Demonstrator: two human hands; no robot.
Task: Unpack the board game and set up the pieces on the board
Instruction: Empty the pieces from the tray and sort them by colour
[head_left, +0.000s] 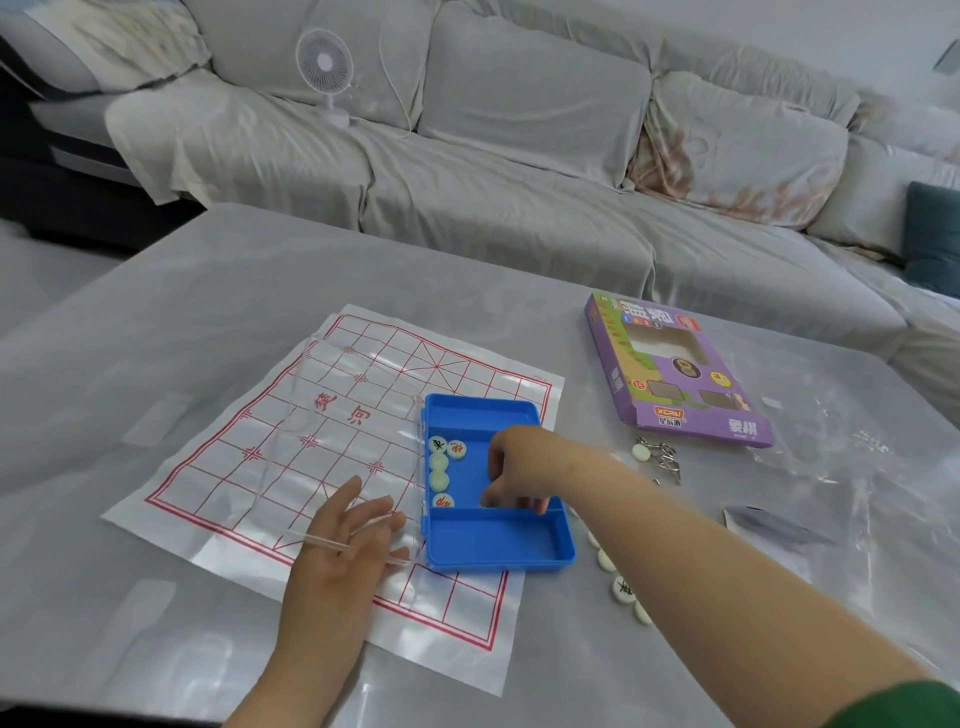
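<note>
A white paper board (260, 467) with a red grid lies flat on the table. On its right side sits an open blue plastic case (498, 545); its clear lid (337, 431) lies folded out to the left over the board. Several pale round pieces (441, 462) rest in the case's middle compartment. My right hand (519, 467) reaches into that compartment with its fingers curled down at pieces I cannot see clearly. My left hand (348, 540) rests flat on the near edge of the clear lid. More pieces (621, 587) lie in a row on the table under my right forearm.
The purple game box (670, 374) lies to the right of the board, with a metal puzzle ring (660, 457) and one piece near it. A clear plastic wrap (841, 499) and a dark card (774, 525) lie at the right. A covered sofa (519, 156) stands beyond the table.
</note>
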